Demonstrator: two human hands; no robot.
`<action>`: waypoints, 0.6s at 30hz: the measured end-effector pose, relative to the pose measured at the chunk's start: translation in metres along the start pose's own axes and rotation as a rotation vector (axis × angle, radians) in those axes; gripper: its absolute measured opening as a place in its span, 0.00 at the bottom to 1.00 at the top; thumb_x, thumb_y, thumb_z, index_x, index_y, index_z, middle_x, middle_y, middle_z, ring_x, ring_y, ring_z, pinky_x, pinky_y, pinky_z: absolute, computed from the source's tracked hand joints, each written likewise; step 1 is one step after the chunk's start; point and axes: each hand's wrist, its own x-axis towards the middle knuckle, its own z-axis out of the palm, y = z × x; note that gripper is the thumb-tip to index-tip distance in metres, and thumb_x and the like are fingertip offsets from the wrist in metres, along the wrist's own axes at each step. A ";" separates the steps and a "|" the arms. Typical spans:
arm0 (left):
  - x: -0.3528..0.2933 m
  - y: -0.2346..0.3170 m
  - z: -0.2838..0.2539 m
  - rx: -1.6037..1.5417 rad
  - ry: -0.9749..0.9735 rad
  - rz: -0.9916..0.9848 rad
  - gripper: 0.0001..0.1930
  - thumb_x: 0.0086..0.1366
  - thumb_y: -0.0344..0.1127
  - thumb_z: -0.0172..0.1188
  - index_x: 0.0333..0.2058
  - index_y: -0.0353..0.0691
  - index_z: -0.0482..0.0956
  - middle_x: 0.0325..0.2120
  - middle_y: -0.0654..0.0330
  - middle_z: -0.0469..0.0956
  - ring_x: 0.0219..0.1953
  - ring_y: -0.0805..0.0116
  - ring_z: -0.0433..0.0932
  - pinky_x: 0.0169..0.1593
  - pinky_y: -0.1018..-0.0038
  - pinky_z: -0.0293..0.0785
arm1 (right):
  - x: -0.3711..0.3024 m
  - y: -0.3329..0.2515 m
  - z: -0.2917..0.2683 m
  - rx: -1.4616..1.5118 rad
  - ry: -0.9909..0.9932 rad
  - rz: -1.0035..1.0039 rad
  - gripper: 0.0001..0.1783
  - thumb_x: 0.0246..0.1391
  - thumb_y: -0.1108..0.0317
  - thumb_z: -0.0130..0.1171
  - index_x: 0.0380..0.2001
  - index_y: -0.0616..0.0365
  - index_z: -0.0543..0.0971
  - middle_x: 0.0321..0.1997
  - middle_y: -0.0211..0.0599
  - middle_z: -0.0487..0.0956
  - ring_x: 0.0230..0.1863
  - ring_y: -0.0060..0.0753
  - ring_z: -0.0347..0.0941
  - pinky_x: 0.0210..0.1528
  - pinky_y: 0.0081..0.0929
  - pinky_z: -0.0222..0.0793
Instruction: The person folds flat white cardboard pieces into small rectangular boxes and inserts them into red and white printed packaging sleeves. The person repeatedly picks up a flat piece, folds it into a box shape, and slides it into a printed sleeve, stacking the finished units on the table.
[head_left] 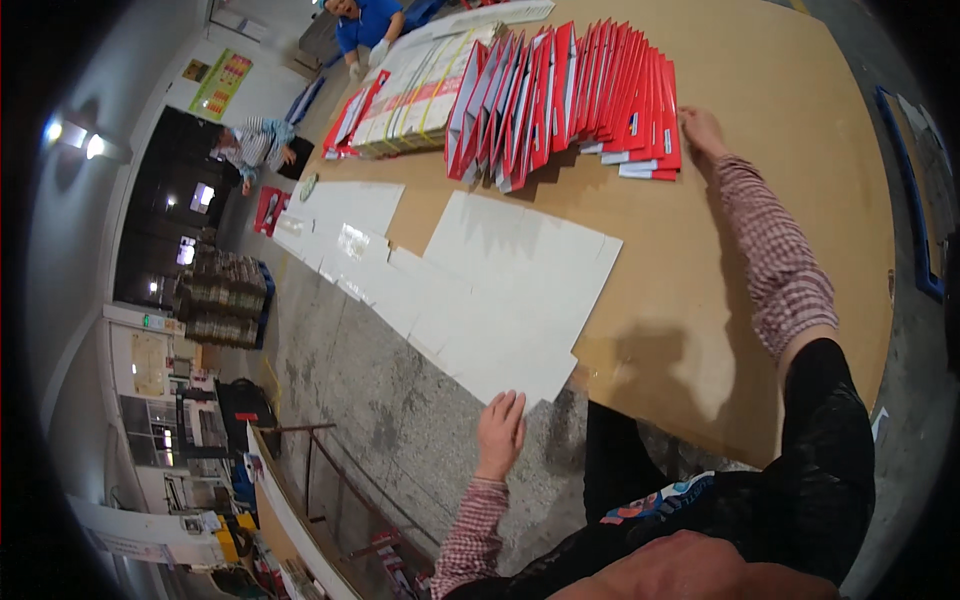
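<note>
My left hand [501,436] is at the near corner of a flat white cardboard sheet [515,285], its fingers closed over the edge; the thumb is hidden. The sheet overhangs the table's left edge. Across the table, my right hand [704,133] touches the right end of a long row of folded red-and-white cartons [610,90]. Its fingers are stretched toward the last carton, holding nothing that I can see. The cartons stand tilted against one another, fanned wider at the left end.
Another white sheet [340,228] lies farther along the brown tabletop [790,90]. Behind the cartons sits a strapped stack of flat cardboard [415,95]. A person in blue [368,28] stands at the far end, another in stripes [262,142] at the left. Stacked cardboard [225,295] rests on the floor.
</note>
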 end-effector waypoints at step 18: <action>0.018 0.307 0.067 -0.233 -0.228 0.838 0.37 0.49 0.36 0.71 0.60 0.41 0.69 0.64 0.52 0.67 0.66 0.56 0.66 0.61 0.52 0.64 | -0.587 -0.019 -0.409 -0.430 -0.280 -0.123 0.24 0.37 0.74 0.68 0.44 0.56 0.83 0.50 0.37 0.84 0.51 0.46 0.75 0.60 0.42 0.64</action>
